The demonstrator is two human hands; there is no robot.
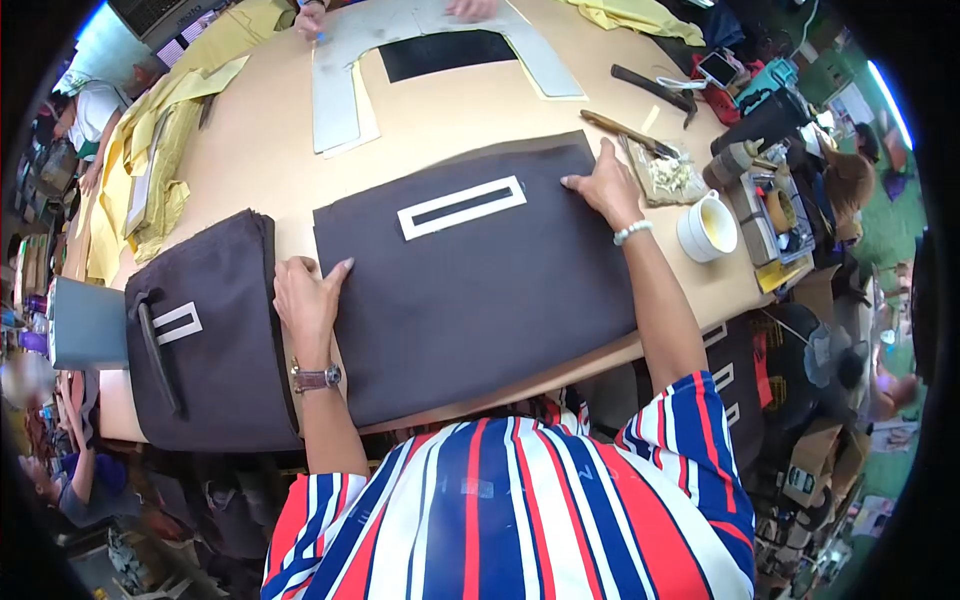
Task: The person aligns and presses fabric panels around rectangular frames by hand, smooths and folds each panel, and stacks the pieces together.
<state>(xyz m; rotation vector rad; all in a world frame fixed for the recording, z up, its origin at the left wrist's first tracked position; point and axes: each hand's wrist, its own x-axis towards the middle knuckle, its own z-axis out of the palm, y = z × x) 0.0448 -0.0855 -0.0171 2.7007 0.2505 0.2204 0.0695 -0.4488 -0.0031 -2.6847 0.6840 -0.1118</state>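
Observation:
A large dark fabric panel (490, 310) lies on the table in front of me, with a narrow slot framed by a pale rectangular strip (463, 208). My left hand (308, 305) rests at its left edge, thumb stretched onto the fabric and fingers beside the edge, in the gap next to a dark fabric stack. My right hand (607, 188) is at the upper right edge, thumb on the panel and fingers extended away from it. The left stack (225, 370) bears a similar pale frame (181, 324) and a dark hammer (158, 350).
A white cup (708, 228), a brush (630, 133) on a shavings-covered pad (668, 178), and another hammer (655, 92) are at the right. Across the table, another person's hands touch a pale U-shaped piece (338, 105). Yellow material (165, 185) lies far left beyond a grey box (88, 325).

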